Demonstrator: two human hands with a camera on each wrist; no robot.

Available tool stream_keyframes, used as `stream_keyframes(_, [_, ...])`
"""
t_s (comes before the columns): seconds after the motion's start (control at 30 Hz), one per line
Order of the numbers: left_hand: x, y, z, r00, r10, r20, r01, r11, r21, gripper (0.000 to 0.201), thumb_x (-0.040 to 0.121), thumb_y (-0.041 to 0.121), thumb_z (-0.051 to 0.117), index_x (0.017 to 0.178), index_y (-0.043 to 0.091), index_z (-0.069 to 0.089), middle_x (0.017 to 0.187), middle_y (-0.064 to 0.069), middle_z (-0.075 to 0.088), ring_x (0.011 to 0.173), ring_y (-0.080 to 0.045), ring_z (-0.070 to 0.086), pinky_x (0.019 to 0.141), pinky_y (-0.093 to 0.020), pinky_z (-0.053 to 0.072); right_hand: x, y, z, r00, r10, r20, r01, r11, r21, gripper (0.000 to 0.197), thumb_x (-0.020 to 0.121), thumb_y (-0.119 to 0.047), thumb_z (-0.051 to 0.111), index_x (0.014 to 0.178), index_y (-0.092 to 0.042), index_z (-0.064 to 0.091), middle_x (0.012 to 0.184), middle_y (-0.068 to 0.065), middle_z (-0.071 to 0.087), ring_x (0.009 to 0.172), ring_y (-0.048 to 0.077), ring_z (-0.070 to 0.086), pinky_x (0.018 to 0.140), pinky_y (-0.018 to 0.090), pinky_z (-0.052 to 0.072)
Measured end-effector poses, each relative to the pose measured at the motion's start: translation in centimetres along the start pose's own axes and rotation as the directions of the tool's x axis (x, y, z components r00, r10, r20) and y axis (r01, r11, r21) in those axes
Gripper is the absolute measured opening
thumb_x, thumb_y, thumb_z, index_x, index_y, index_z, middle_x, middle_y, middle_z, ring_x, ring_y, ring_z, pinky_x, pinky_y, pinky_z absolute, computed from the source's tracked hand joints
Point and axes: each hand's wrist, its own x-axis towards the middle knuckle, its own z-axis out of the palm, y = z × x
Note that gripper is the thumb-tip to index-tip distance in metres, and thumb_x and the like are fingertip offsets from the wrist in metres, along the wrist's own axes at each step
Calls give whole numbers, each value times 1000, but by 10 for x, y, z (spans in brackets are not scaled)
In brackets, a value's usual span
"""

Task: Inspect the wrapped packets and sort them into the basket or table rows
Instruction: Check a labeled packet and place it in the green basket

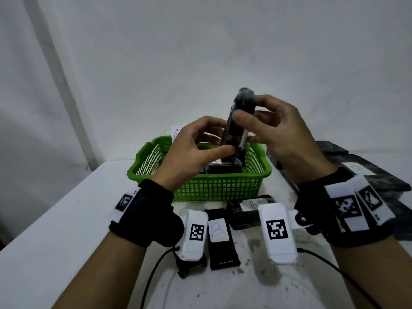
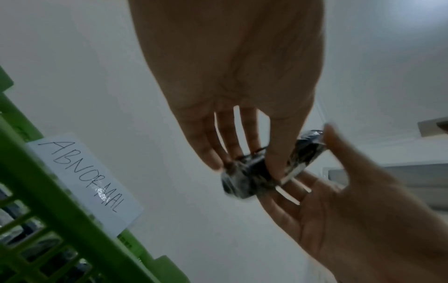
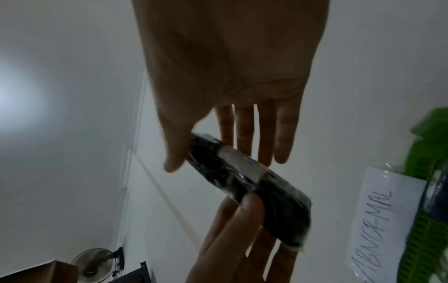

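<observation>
The green basket on the table, tagged ABNORMAL, already holds dark wrapped packets. The packet I hold above it is black, film-wrapped, with a white strip on one side. My right hand pinches its upper end between thumb and fingers; my left hand pinches its lower end.

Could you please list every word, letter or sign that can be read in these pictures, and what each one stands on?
"ABNORMAL": handwritten on the white paper sign fixed to the green basket.
"B": on the white label of a black packet on the table.
"b": on the label of the neighbouring packet.
Held packet's white label: unreadable.
Wrist markers: patterns, no text.
</observation>
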Motion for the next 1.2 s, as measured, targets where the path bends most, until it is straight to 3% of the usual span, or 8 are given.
stream_keyframes(0.2, [2, -3, -4, 979, 139, -147, -119, 984, 136, 40, 77, 22, 84, 107, 35, 62, 104, 25, 65, 105, -9, 60, 85, -38, 51, 0, -8, 2, 978, 174, 118, -180, 983, 41, 56, 76, -78, 59, 110, -34, 67, 118, -12, 72, 111, 12, 68, 100, 48, 54])
stream_keyframes(0.33, [2, -4, -5, 964, 215, -158, -181, 962, 205, 41, 77, 23, 82, 107, 41, 60, 105, 29, 63, 98, -3, 54, 78, -29, 43, 2, 2, 1, 916, 289, 280, -309, 951, 29, 104, 36, -95, 69, 125, -42, 60, 136, -6, 63, 124, 22, 62, 103, 52, 51])
stream_keyframes(0.67, [3, -6, -1, 948, 285, -141, -267, 954, 136, 43, 86, 15, 73, 120, 38, 60, 112, 12, 61, 89, -9, 52, 68, -27, 46, 2, 1, 2, 968, 146, 205, -176, 975, 138, 99, 52, -72, 85, 130, -14, 62, 121, 6, 74, 113, 17, 71, 104, 44, 52])
stream_keyframes(0.8, [3, 1, -7, 978, 127, -165, -136, 989, -48, 33, 99, 11, 55, 122, 33, 63, 103, 5, 67, 75, -11, 58, 66, -24, 51, 5, 4, 0, 992, 117, -50, -109, 984, 138, 85, 59, -61, 86, 127, -15, 65, 114, 16, 72, 98, 18, 75, 94, 38, 59])
stream_keyframes(0.9, [2, 8, -8, 997, -51, -59, 39, 980, -195, 27, 106, 30, 42, 118, 22, 65, 86, 0, 70, 64, -13, 58, 59, -26, 49, 4, 4, -2, 996, 73, -55, -71, 997, 43, 80, 60, -54, 89, 129, -23, 62, 106, -2, 72, 98, 14, 74, 96, 40, 58])
stream_keyframes(1.03, [3, 12, -10, 987, -147, 72, 162, 944, -287, 42, 93, 53, 44, 115, 23, 65, 88, -4, 68, 64, -14, 60, 58, -25, 52, 1, 4, -4, 999, 0, 44, 1, 1000, -28, 96, 55, -41, 93, 140, -29, 51, 126, -11, 65, 115, 4, 66, 92, 24, 56])
stream_keyframes(1.1, [3, 11, -11, 985, -153, 82, 169, 952, -256, 34, 91, 48, 52, 115, 27, 65, 99, -8, 69, 72, -17, 64, 62, -27, 55, 0, 6, -3, 994, -32, 103, 46, 990, -137, 106, 52, -43, 89, 147, -34, 43, 139, -18, 55, 127, -1, 54, 90, 13, 50])
stream_keyframes(1.2, [2, 7, -11, 987, -142, 74, 156, 961, -228, 35, 87, 33, 63, 122, 27, 60, 101, -7, 73, 85, -23, 68, 77, -39, 59, -1, 10, -5, 977, -7, 214, 55, 975, -216, 117, 55, -44, 92, 154, -43, 29, 156, -22, 35, 142, 2, 37, 101, 19, 41])
